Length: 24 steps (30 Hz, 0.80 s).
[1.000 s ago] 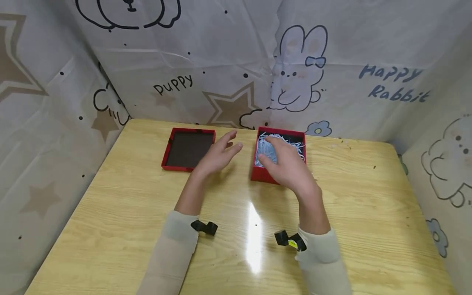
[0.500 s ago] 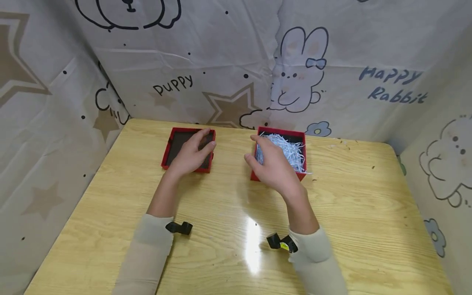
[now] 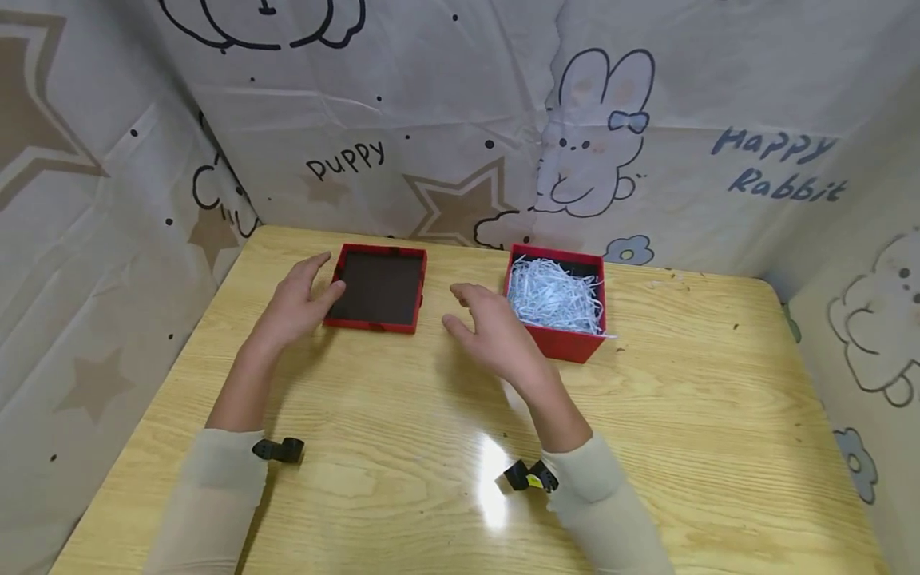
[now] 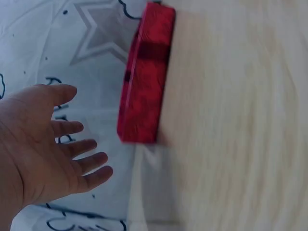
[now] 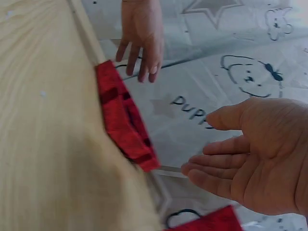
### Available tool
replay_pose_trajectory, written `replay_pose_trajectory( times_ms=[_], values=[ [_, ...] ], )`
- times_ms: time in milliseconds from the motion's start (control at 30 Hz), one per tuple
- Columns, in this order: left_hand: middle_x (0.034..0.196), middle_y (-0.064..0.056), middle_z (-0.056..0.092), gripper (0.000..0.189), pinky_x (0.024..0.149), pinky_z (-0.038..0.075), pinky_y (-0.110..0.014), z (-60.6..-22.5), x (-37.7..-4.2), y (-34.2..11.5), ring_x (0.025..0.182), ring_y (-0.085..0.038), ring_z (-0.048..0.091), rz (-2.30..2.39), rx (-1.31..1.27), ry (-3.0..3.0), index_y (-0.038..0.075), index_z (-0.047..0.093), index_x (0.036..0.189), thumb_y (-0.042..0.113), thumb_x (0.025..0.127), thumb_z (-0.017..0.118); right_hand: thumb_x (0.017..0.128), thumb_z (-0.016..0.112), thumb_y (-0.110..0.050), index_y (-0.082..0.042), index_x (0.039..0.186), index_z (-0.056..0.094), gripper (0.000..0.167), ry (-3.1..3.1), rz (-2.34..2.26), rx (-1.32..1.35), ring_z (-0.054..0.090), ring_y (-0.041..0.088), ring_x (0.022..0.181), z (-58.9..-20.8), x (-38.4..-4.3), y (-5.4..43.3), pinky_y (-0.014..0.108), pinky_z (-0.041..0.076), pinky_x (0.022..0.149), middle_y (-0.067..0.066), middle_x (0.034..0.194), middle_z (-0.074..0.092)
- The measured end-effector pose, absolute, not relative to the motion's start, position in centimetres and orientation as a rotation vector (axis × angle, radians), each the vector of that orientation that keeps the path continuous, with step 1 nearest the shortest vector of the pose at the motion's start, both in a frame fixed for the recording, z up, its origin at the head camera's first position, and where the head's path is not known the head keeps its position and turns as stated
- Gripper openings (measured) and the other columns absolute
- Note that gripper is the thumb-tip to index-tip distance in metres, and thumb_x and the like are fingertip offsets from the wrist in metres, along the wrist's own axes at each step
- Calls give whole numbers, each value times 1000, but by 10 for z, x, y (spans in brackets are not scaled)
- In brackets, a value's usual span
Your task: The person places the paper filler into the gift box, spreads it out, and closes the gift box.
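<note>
A shallow red box lid (image 3: pixel 379 286) with a dark inside lies with its hollow side up at the back left of the table. At its left edge is my left hand (image 3: pixel 293 302), fingers spread and holding nothing; the left wrist view shows the bare palm facing the lid's red side wall (image 4: pixel 149 77). My right hand (image 3: pixel 492 327) is over the table between the lid and a deeper red box (image 3: pixel 568 345), its fingers relaxed and nothing in them. Pale blue shredded paper (image 3: pixel 553 295) fills most of that box.
The wooden table (image 3: pixel 402 407) meets a patterned cloth wall (image 3: pixel 446 104) just behind the box and lid. More cloth stands along the left and right sides. Each sleeve carries a small black camera near the wrist.
My left hand has moved left, from the lid's right side across it to its left edge. My right hand has drawn left off the box, uncovering the shredded paper.
</note>
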<state>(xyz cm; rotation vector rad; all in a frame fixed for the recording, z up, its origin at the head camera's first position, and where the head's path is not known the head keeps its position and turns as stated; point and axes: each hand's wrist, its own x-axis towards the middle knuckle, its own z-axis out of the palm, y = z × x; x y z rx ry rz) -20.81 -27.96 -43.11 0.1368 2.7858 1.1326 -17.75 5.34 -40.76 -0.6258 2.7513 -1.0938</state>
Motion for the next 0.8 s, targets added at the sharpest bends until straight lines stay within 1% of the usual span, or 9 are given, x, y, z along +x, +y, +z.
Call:
replay_pose_trajectory(
  times_ms=[100,167,267,367,467,533,633,700,800],
  values=[
    [170,-27,23,72,122,25,-68,-435,-209,-288,155,-49,23,1114,124,2782,4,23,168,38,111,53,106,65,-25,3,148,56,51,2739,-1110,-604,62,33,131,-421,-183,47,47,51,110,18,145,63],
    [168,-29,27,70,120,31,-67,-439,-210,-291,151,-51,31,1111,122,2766,2,25,167,35,111,52,106,65,-24,4,146,57,50,2731,-1118,-587,64,34,128,-431,-187,41,47,53,108,20,142,64],
    [162,-31,37,66,113,41,-65,-444,-209,-295,141,-51,46,1069,109,2751,-3,29,164,31,112,50,106,64,-22,7,143,59,47,2696,-1150,-573,68,34,122,-445,-193,31,47,55,104,22,137,67],
    [152,-31,49,62,109,45,-63,-450,-206,-298,133,-49,53,1013,84,2744,-7,35,161,31,113,47,105,66,-22,9,137,63,44,2682,-1168,-584,71,32,111,-456,-197,22,46,57,100,23,125,71],
    [146,-30,55,58,109,45,-62,-454,-204,-299,132,-47,55,988,64,2741,-7,42,157,31,114,46,105,68,-22,9,130,67,39,2711,-1171,-599,69,28,98,-464,-199,16,45,58,95,19,109,74],
    [146,-31,56,55,109,45,-62,-456,-203,-298,132,-48,55,991,48,2737,-6,46,155,30,114,46,105,68,-22,8,126,70,37,2734,-1173,-610,66,26,91,-467,-200,13,44,58,93,16,101,73],
    [147,-32,55,52,110,44,-62,-457,-201,-298,133,-49,54,996,33,2732,-6,49,153,28,114,46,105,68,-22,6,123,72,34,2740,-1193,-628,65,22,87,-470,-202,8,41,58,89,12,97,74],
    [148,-33,54,53,111,44,-63,-458,-201,-298,134,-50,54,1000,26,2727,-7,49,153,29,114,45,105,68,-22,3,118,74,29,2737,-1196,-638,64,19,82,-471,-204,5,36,57,82,9,92,74],
    [149,-32,54,53,112,43,-62,-461,-203,-302,135,-49,53,1012,29,2714,-6,50,153,30,114,46,106,67,-24,-1,113,76,26,2735,-1191,-634,60,17,77,-474,-206,0,32,52,73,6,87,71]
  ],
)
